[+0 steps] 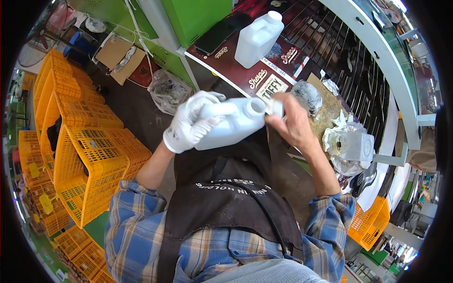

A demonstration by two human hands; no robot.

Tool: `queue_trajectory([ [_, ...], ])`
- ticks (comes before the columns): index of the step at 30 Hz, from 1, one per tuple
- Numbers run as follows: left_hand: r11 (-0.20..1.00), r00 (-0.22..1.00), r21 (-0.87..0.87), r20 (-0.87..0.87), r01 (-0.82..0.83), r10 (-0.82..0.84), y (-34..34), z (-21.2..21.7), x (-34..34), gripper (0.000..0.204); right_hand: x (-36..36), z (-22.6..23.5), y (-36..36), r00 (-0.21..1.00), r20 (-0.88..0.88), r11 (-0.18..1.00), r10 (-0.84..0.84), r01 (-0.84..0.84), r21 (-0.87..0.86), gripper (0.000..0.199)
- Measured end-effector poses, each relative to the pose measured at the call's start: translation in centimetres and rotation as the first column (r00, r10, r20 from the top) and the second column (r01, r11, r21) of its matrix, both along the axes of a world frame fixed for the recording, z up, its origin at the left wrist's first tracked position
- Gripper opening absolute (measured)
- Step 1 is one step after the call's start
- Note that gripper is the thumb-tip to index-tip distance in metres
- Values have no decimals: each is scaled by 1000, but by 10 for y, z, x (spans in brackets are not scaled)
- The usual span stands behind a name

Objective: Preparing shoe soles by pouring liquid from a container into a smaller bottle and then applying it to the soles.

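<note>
My left hand [191, 121], in a white glove, is closed round the handle side of a translucent white plastic jug [231, 123]. The jug is tilted in front of my apron, its open neck pointing up and to the right. Bare of any glove, my right hand [295, 120] pinches a white screw cap [275, 108] just right of the neck, apart from it. A second white jug [258, 40] with its cap on stands on the dark red printed sheet [236, 70] at the far side.
A black phone [215, 38] lies on the sheet. At the right are a clear square bottle [356, 145], a plastic-wrapped bundle [306, 96] and a metal rack [347, 66]. Yellow crates [94, 160] are stacked at the left. A clear plastic bag [169, 89] hangs by the green cabinet [198, 21].
</note>
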State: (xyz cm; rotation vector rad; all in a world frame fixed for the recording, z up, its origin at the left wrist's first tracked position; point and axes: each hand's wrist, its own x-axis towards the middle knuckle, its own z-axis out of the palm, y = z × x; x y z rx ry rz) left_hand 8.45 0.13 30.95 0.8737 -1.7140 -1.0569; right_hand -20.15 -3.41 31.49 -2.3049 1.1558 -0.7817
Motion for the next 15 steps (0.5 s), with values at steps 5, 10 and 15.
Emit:
queue_trajectory([
  [5, 980, 980, 109, -92, -164, 174, -6, -8, 12, 20, -5, -35, -50, 927, -82, 870, -365, 371, 325, 42],
  [10, 969, 967, 110, -106, -219, 231, -7, -2, 23, 19, -6, -99, -84, 914, -270, 953, -302, 298, -56, 44],
  [15, 966, 958, 8, -128, -258, 256, -1, 0, 24, 16, 0, -123, -100, 797, -457, 913, -396, 396, -100, 41],
])
